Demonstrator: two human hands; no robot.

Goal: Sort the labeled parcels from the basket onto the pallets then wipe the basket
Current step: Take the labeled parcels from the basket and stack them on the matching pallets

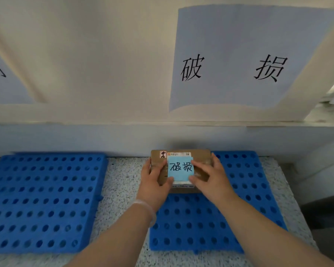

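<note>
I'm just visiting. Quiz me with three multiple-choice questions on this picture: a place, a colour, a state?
1. Where is the parcel? A left pallet; B right pallet, far left corner; C basket.
2. The note on the parcel is: A yellow; B blue; C pink.
3. The parcel is: A untouched; B held by one hand; C gripped by both hands.
Answers: B, it is at that corner; B, the note is light blue; C, left hand and right hand grip its sides.
</note>
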